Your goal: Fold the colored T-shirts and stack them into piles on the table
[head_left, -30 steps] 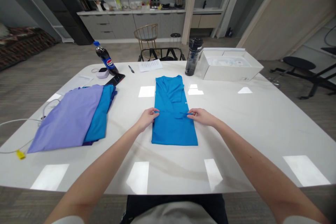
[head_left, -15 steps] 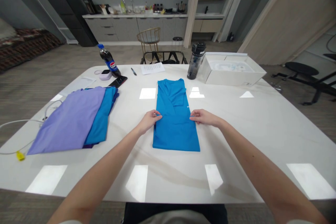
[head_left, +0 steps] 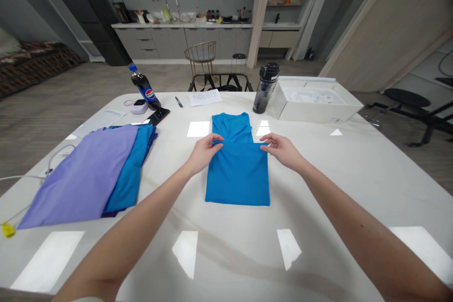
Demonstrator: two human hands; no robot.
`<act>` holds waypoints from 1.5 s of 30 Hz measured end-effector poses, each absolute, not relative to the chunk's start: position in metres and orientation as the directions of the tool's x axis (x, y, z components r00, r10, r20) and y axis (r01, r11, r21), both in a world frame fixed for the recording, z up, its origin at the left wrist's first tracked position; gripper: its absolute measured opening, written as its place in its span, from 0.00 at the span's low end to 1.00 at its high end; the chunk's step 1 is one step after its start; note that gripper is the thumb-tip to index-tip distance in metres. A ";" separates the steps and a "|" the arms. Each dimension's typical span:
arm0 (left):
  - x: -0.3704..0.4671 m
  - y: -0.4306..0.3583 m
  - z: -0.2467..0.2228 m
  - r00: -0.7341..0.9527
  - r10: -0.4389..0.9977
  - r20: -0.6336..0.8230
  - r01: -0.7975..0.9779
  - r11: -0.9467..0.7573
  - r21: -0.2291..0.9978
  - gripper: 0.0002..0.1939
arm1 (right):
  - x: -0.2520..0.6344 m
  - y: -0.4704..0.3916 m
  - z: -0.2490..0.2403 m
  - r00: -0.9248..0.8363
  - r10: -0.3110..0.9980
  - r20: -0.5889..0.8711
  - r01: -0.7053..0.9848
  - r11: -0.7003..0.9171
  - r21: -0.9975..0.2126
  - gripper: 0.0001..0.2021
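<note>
A blue shirt (head_left: 237, 174) lies folded into a narrow shape on the white table (head_left: 318, 188), its near part doubled over toward the neckline end. At the left end of the fold's far edge, my left hand (head_left: 205, 152) pinches the cloth between thumb and fingers. My right hand (head_left: 281, 148) is at the right end of that edge, thumb and index finger bent around the corner with a small gap between the fingertips. The thumb seems to touch the fabric.
Purple and blue garments (head_left: 85, 174) are piled at the left, near a cable. Behind them are a phone (head_left: 158, 116), a cola bottle (head_left: 145, 88) and an earbud case. Paper (head_left: 205, 97), a pen, a dark bottle (head_left: 264, 88) and a white box (head_left: 314, 108) line the far side.
Both hands have moved away from me along the shirt, and the folded layer's far edge now lies nearer the neckline. The camera view has shifted slightly.
</note>
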State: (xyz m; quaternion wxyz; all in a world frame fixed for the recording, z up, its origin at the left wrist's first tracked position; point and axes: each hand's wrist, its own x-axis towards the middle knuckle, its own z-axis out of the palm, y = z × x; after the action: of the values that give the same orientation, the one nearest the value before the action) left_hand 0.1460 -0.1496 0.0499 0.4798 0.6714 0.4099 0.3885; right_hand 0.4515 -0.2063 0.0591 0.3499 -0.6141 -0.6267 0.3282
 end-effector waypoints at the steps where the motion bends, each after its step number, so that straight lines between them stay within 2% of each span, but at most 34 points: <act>1: 0.151 -0.137 0.064 0.370 0.914 0.164 0.157 -0.236 0.959 0.12 | 0.452 -0.193 0.072 -0.001 0.997 0.074 0.536 0.064 -0.842 0.21; 5: 0.172 -0.069 0.101 0.399 0.879 0.260 -0.017 -0.277 0.961 0.13 | 0.456 -0.124 0.107 0.027 0.969 0.247 0.460 0.207 -0.863 0.20; 9: 0.185 0.006 0.078 0.310 0.933 0.180 -0.187 -0.126 0.974 0.16 | 0.459 -0.044 0.083 0.067 0.942 0.328 0.360 0.284 -0.889 0.19; 11: 0.189 0.035 0.049 0.251 0.967 0.030 -0.219 0.026 0.975 0.15 | 0.458 -0.010 0.051 0.125 0.958 0.259 0.380 0.195 -0.904 0.17; 13: 0.191 0.055 0.019 0.218 0.966 -0.141 -0.258 0.197 0.946 0.16 | 0.458 0.013 0.015 0.211 0.968 0.138 0.428 0.036 -0.903 0.14; 14: 0.192 0.062 0.007 0.218 0.957 -0.192 -0.282 0.250 0.926 0.17 | 0.458 0.021 -0.002 0.249 0.964 0.092 0.448 -0.030 -0.893 0.12; 16: 0.193 0.072 -0.012 0.236 0.951 -0.199 -0.301 0.266 0.916 0.18 | 0.460 0.029 -0.028 0.296 0.953 0.063 0.488 -0.094 -0.868 0.10; 18: 0.192 0.081 -0.023 0.228 0.963 -0.142 -0.216 0.192 0.957 0.16 | 0.463 0.033 -0.045 0.311 0.945 0.100 0.535 -0.087 -0.840 0.10; 20: 0.190 0.090 -0.032 0.143 0.985 -0.096 0.004 0.097 0.995 0.13 | 0.465 0.034 -0.052 0.315 0.939 0.137 0.593 -0.082 -0.801 0.10; 22: 0.187 0.098 -0.039 0.035 0.998 -0.043 0.279 0.032 0.960 0.10 | 0.464 0.035 -0.053 0.321 0.932 0.169 0.642 -0.084 -0.762 0.09; 24: 0.185 0.103 -0.045 -0.006 0.999 0.040 0.466 -0.033 0.884 0.08 | 0.460 0.036 -0.050 0.326 0.917 0.230 0.674 -0.055 -0.737 0.08; 28: 0.184 0.106 -0.048 -0.003 0.981 0.196 0.548 -0.162 0.820 0.07 | 0.454 0.040 -0.044 0.320 0.878 0.356 0.717 0.021 -0.697 0.11; 31: 0.185 0.098 -0.045 -0.023 0.984 0.176 0.632 -0.122 0.765 0.10 | 0.454 0.041 -0.043 0.316 0.903 0.292 0.753 -0.051 -0.656 0.11; 32: 0.187 0.092 -0.043 -0.020 0.978 0.209 0.670 -0.142 0.729 0.12 | 0.453 0.040 -0.042 0.316 0.908 0.276 0.769 -0.074 -0.635 0.12; 34: 0.193 0.079 -0.038 0.039 0.935 0.352 0.730 -0.267 0.629 0.17 | 0.446 0.036 -0.039 0.314 0.895 0.318 0.814 -0.081 -0.575 0.14; 36: 0.206 0.064 -0.032 0.172 0.878 0.447 0.748 -0.412 0.520 0.19 | 0.431 0.031 -0.036 0.264 0.873 0.411 0.863 -0.023 -0.505 0.16; 38: 0.222 0.051 -0.029 0.311 0.867 0.389 0.748 -0.476 0.462 0.21 | 0.411 0.026 -0.034 0.148 0.891 0.430 0.884 0.075 -0.461 0.19; 40: 0.236 0.042 -0.032 0.380 0.890 0.252 0.781 -0.455 0.427 0.23 | 0.391 0.022 -0.037 0.027 0.941 0.336 0.887 0.132 -0.442 0.22; 43: 0.243 0.038 -0.042 0.395 0.913 0.102 0.846 -0.405 0.348 0.27 | 0.374 0.016 -0.046 -0.027 0.988 0.150 0.926 0.081 -0.369 0.26; 45: 0.238 0.037 -0.047 0.408 0.911 0.050 0.862 -0.403 0.309 0.30 | 0.374 0.010 -0.051 -0.003 0.996 0.091 0.951 0.031 -0.308 0.28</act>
State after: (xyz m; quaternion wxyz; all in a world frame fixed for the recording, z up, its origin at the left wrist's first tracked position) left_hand 0.2380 0.0372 -0.0472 0.1180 0.8308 0.5335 0.1057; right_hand 0.3737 0.0103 -0.0510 0.1421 -0.6915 -0.7039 0.0789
